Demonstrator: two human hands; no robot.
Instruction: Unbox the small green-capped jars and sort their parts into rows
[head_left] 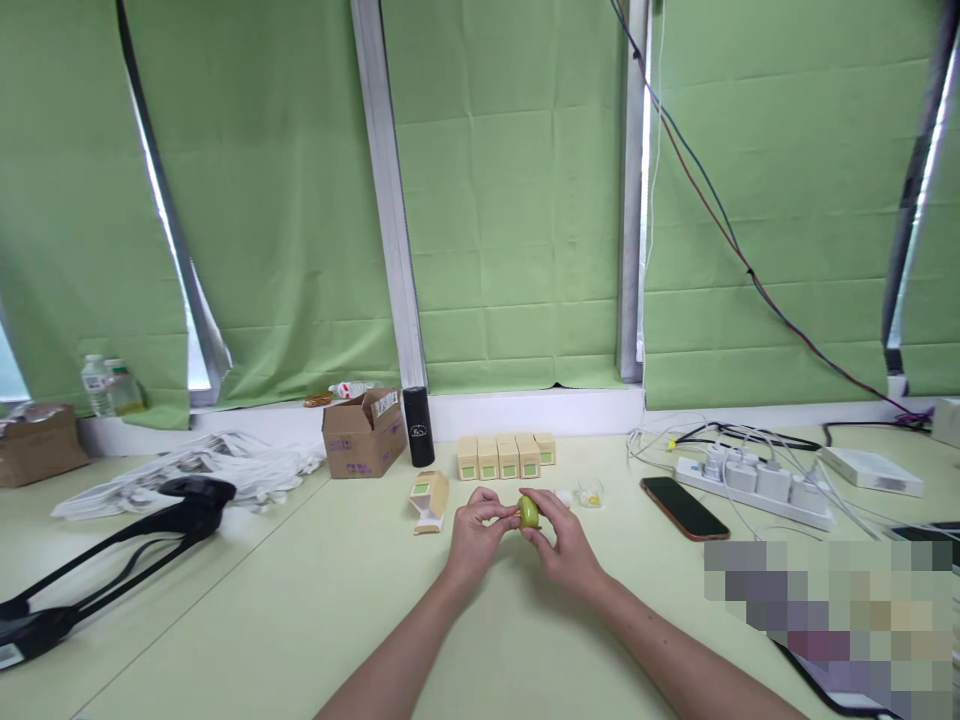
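Observation:
Both my hands meet over the middle of the pale green table [300,600]. Between them is a small green egg-shaped object [529,512]. My left hand [474,535] pinches its left side with thumb and fingertips. My right hand [566,540] curls round its right side. An opened small cream box [429,500] lies just left of my hands. A row of several closed cream boxes [506,456] stands behind them. A tiny clear bag with a yellow piece [591,494] lies to the right.
A cardboard box [362,434] and a black cylinder [418,427] stand near the window sill. A phone [683,507] and a power strip [757,482] with chargers and cables lie on the right. A black strap device [112,545] and white cloth [217,465] lie on the left.

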